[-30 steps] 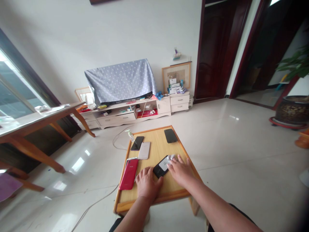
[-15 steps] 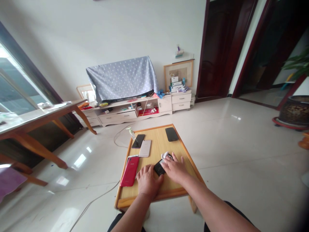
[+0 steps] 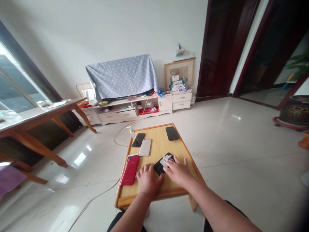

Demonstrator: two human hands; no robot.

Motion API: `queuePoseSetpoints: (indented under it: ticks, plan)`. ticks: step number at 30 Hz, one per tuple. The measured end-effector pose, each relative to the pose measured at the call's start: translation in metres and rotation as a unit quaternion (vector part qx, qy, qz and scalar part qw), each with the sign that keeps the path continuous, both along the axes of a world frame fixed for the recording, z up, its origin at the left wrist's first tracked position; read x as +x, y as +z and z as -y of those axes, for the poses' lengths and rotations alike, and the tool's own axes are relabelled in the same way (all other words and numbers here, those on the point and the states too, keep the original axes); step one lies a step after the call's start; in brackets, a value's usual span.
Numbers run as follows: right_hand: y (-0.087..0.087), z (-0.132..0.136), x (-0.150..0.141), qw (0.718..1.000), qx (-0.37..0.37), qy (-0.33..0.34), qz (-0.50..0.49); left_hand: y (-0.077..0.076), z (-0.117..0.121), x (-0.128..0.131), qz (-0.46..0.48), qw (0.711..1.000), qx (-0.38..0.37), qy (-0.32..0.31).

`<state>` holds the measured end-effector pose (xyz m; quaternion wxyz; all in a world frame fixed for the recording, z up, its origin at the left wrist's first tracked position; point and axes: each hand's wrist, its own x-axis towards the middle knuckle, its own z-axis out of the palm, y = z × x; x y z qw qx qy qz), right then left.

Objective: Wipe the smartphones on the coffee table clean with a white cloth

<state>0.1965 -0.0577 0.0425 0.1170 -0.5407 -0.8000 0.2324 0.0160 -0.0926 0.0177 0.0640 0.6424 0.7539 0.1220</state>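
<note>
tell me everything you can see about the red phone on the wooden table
The red phone lies flat with its back up, near the left edge of the low wooden table. The back is glossy red, possibly glass or plastic, with small pale lettering near the far end. A white strip shows along that end, but I cannot tell what it is. The phone sits slightly askew to the table edge. The left hand is right beside its long side, touching or nearly so.

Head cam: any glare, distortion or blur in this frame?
Head view: the bright window is blown out; glossy white floor tiles show hot glare patches; wide-angle bend tilts the dark red wooden door; the lower right corner darkens; the black phone by the right hand looks fairly sharp, no obvious motion blur.
</note>
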Motion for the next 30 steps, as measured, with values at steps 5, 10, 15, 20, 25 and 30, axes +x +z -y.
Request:
queuePoseSetpoints:
  ticks: [5, 10, 15, 20, 25, 30]
  plan:
    - [0.000, -0.015, 0.011, 0.995, 0.044, -0.080, -0.050, 0.004, 0.001, 0.001, 0.001, 1.000, -0.005, -0.004]
    - [-0.009, -0.013, 0.000, 0.997, 0.053, -0.051, 0.006, 0.007, 0.001, 0.004, -0.006, 1.000, -0.020, 0.009]
    - [-0.016, 0.013, -0.028, 0.996, 0.032, 0.081, 0.017, 0.001, 0.001, 0.000, -0.001, 1.000, -0.016, 0.004]
    - [-0.015, 0.000, -0.024, 0.997, 0.026, 0.067, 0.023, -0.002, 0.000, -0.002, 0.003, 1.000, 0.003, -0.001]
    - [-0.011, -0.027, -0.009, 0.996, -0.009, -0.050, 0.078, 0.001, 0.000, 0.001, 0.006, 1.000, 0.004, 0.003]
    - [-0.013, -0.001, -0.032, 0.997, 0.015, 0.069, 0.020, 0.000, 0.000, -0.002, 0.019, 1.000, 0.002, -0.001]
